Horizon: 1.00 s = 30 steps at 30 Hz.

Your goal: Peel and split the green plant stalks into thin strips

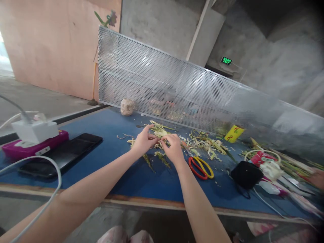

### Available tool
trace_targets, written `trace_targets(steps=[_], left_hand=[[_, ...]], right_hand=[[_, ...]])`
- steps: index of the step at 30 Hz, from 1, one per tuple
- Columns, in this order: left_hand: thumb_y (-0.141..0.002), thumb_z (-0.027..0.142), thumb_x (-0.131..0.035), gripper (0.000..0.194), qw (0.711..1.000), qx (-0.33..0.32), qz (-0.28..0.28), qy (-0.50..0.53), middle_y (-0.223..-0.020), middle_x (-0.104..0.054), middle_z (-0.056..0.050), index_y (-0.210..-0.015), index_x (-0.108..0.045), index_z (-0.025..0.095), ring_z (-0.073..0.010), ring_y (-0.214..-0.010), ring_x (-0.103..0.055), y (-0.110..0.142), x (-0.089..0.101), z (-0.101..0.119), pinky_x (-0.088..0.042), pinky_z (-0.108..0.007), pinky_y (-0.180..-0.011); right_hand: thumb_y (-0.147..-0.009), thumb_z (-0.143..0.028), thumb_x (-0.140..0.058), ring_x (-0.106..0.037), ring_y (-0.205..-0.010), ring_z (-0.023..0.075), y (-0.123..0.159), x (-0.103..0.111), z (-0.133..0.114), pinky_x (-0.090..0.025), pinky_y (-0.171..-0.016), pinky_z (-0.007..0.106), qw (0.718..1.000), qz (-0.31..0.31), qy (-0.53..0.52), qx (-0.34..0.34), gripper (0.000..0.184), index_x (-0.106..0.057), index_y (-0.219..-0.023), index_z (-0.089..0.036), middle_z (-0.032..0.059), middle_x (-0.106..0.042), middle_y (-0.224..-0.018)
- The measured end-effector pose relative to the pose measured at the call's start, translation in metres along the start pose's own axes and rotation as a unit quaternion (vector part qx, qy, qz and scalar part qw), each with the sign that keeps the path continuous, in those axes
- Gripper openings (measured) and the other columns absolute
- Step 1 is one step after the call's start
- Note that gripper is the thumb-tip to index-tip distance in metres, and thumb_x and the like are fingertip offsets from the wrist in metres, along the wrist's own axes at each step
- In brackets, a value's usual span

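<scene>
Sitting with my knees below the table's front edge, I reached both arms in over it. A white cable looped down in front of my left forearm. On my left the phone lay at a slant, just beside the purple strip with a white plug standing on it; between phone and forearm a wedge of blue top gave that arm some room.

On my right the spread was tighter. The scissors lay near my right forearm, red and yellow handles toward me. Past them, after another stretch of blue, sat a black pouch close against a red packet, and another person's hand showed at the far right, by some long stalks.

My left hand and right hand met over the plant shreds, fingers bent, thumbs and fingertips drawn together; what they pinched, if anything, I could not tell. The shreds lay under and just beyond my fingers, with two green tips poking out on my side. Right of my right hand spread a heap of scraps, reaching toward a tilted yellow roll.

Farther off, a pale ball sat near the foot of the mesh panel, which bounded the table's back edge. Beyond it a green exit sign glowed on the grey wall.
</scene>
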State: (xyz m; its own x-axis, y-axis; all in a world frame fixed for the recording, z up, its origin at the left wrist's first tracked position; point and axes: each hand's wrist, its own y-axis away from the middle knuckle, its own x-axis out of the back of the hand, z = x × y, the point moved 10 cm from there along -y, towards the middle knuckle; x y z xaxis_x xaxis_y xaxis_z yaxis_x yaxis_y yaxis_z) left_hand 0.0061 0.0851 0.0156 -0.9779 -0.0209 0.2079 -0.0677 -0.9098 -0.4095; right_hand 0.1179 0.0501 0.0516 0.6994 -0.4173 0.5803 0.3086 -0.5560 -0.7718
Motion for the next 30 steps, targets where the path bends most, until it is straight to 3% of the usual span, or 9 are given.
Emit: trace_targets(steps=[4, 8, 12, 18, 25, 30], left_hand=[[-0.067, 0.024, -0.059, 0.063, 1.0, -0.01, 0.0, 0.019, -0.07, -0.066, -0.003, -0.123, -0.03, 0.018, -0.0136, -0.054, -0.06, -0.001, -0.001, 0.003, -0.043, -0.021, -0.045], [-0.067, 0.022, -0.059, 0.063, 0.999, -0.032, 0.01, 0.036, -0.072, -0.066, -0.003, -0.123, -0.03, 0.018, -0.0138, -0.059, -0.061, 0.0, -0.001, 0.01, -0.044, -0.02, -0.048], [-0.068, 0.022, -0.058, 0.06, 0.997, -0.064, 0.029, -0.007, -0.071, -0.066, -0.001, -0.122, -0.032, 0.02, -0.012, -0.057, -0.06, 0.004, 0.003, 0.021, -0.047, -0.023, -0.056], [-0.068, 0.021, -0.057, 0.057, 0.993, -0.073, 0.04, -0.081, -0.076, -0.065, 0.0, -0.12, -0.034, 0.023, -0.0102, -0.056, -0.059, 0.008, 0.007, 0.029, -0.046, -0.023, -0.059], [-0.064, 0.015, -0.055, 0.063, 0.994, -0.064, 0.029, -0.081, -0.077, -0.063, -0.001, -0.121, -0.03, 0.019, -0.009, -0.054, -0.056, 0.008, 0.005, 0.029, -0.045, -0.022, -0.057], [-0.065, 0.015, -0.052, 0.066, 0.978, -0.065, -0.001, -0.196, -0.076, -0.064, 0.0, -0.125, -0.027, 0.021, -0.0127, -0.062, -0.058, 0.015, 0.004, 0.038, -0.042, -0.022, -0.058]], right_hand=[[-0.07, -0.021, -0.054, -0.047, -0.078, 0.0193, 0.001, 0.001, 0.015, -0.034, -0.075, 0.032, 0.989, 0.024, -0.124, -0.075, 0.004, -0.056, -0.066, -0.021, 0.0026, -0.058, -0.071], [-0.069, -0.028, -0.055, -0.046, -0.062, 0.015, 0.007, -0.014, 0.039, -0.036, -0.063, 0.028, 0.939, 0.019, -0.29, -0.187, 0.008, -0.054, -0.066, -0.02, -0.0006, -0.053, -0.064], [-0.069, -0.033, -0.052, -0.043, -0.049, 0.011, 0.008, -0.033, 0.049, -0.034, -0.049, 0.024, 0.906, -0.005, -0.359, -0.225, 0.014, -0.05, -0.067, -0.019, -0.0029, -0.05, -0.056], [-0.067, -0.035, -0.052, -0.043, -0.046, 0.0104, 0.011, -0.044, 0.055, -0.032, -0.045, 0.022, 0.865, -0.007, -0.424, -0.268, 0.016, -0.045, -0.069, -0.02, -0.0038, -0.05, -0.052], [-0.063, -0.036, -0.056, -0.045, -0.043, 0.0104, 0.014, -0.048, 0.057, -0.032, -0.042, 0.022, 0.859, -0.026, -0.422, -0.288, 0.019, -0.046, -0.07, -0.021, -0.0046, -0.051, -0.05], [-0.063, -0.032, -0.058, -0.05, -0.045, 0.0124, 0.013, -0.052, 0.051, -0.035, -0.042, 0.023, 0.868, -0.051, -0.406, -0.281, 0.016, -0.048, -0.067, -0.021, -0.0031, -0.055, -0.052]])
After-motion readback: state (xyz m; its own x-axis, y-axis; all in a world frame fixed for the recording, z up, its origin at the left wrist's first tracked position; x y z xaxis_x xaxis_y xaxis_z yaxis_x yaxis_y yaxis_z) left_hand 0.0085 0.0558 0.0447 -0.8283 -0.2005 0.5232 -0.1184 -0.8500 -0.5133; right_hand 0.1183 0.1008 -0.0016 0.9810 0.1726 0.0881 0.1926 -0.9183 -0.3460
